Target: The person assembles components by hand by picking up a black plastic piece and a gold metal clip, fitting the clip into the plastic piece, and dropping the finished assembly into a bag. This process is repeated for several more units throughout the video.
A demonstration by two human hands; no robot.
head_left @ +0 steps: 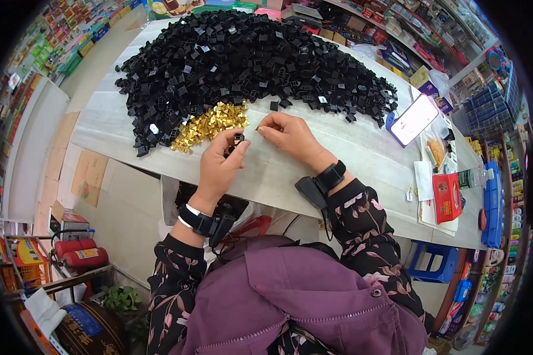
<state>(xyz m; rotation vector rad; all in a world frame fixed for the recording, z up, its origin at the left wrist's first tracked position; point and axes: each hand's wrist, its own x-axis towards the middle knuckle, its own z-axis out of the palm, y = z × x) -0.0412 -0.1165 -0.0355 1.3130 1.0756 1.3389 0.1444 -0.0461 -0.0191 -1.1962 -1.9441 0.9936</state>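
Fingers [236, 142] of the left hand [219, 168] pinch a small black plastic piece [238, 139] at their tips, just above the pale table [314, 171]; the right hand [290, 135], at about two o'clock from the left, closes thumb and forefinger on what looks like a tiny gold clip [257, 127], though it is too small to make out surely; the two hands sit close together, tips nearly touching.

A heap of gold clips [210, 124] lies at eleven o'clock from the left hand, touching the edge of a large pile of black plastic pieces [243, 65] that spreads across the table toward twelve o'clock; a phone [414, 118] with a lit screen rests well apart at three o'clock, with a red box [447, 198] nearer the table edge at about four o'clock.

The black piece is likely light, stiff and a little slick, best held by its flat sides between fingertip pads; the gold clip seems thin and easily bent, so a light grip on its edges suits it.

The piece's openings are hidden by the fingers; both wrists carry dark strapped devices [323, 183].
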